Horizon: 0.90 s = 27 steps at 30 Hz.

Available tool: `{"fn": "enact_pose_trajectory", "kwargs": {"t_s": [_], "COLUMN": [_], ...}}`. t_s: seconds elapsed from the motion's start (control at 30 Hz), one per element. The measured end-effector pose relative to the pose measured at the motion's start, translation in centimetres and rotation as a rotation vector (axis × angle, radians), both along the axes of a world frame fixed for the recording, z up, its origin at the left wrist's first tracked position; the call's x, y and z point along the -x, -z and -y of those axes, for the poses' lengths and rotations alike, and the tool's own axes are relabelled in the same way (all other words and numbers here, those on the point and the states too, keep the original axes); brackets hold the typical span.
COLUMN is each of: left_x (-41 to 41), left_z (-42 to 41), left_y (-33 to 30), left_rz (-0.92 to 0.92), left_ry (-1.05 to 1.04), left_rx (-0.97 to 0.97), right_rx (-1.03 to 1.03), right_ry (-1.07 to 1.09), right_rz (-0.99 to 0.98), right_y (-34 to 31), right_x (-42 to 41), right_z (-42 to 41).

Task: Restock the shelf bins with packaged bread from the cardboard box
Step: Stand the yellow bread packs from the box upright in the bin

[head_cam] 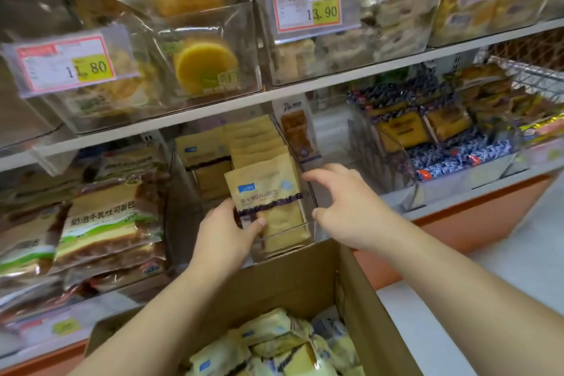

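A clear plastic shelf bin (309, 230) on the lower shelf holds a row of upright yellow bread packets. My left hand (225, 236) grips the front bread packet (267, 192) at its lower left corner, thumb across the purple band. My right hand (341, 201) hovers beside the bin's right wall, fingers spread, holding nothing. Below my arms the open cardboard box (293, 281) contains several more yellow bread packets (274, 345) lying loose.
Green-labelled toast loaves (106, 220) fill the bin to the left. A bin of blue-wrapped sweets (454, 159) and cakes stands to the right. The upper shelf carries clear bins with price tags (65, 62) and round cakes. An orange shelf base (476, 223) runs along the floor.
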<state>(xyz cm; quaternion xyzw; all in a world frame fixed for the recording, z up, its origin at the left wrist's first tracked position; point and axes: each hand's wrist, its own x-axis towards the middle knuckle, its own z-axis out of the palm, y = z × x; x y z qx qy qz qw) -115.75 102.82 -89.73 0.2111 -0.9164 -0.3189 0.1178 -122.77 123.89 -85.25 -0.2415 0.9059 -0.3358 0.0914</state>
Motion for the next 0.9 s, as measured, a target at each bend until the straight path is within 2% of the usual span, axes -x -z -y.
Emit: {"fn": "enact_pose_trajectory", "kwargs": {"t_s": [0.17,0.43,0.53,0.73,0.83,0.9], "left_x": [1.0,-0.7,-2.3,-8.1,-10.6,-11.4], "left_z": [-0.4,0.2,0.3,-0.6,-0.8,-0.6], "left_y": [-0.2,-0.8,-1.3,-1.6,1.0,3.9], "left_rz": [0.079,0.106,0.050,-0.162,-0.041,0.100], "left_ry": [0.002,0.018,0.027,0.100,0.196,0.234], "left_rx": [-0.039,0.037,0.019,0.115,0.095,0.125], "right_rx": [-0.052,-0.054,-0.048,-0.039,-0.063,-0.198], "right_ry": [-0.058,-0.054,-0.041,0.080,0.172,0.133], "right_rz": [0.024,0.007,-0.019,-0.100,-0.047,-0.024], "right_y": [0.5,0.7,0.5,-0.2,0.2,1.1], "right_x": [0.0,0.0,-0.3,-1.8,-2.5,-3.0], "right_z": [0.4,0.2,0.2,0.0,-0.6,-1.3]}}
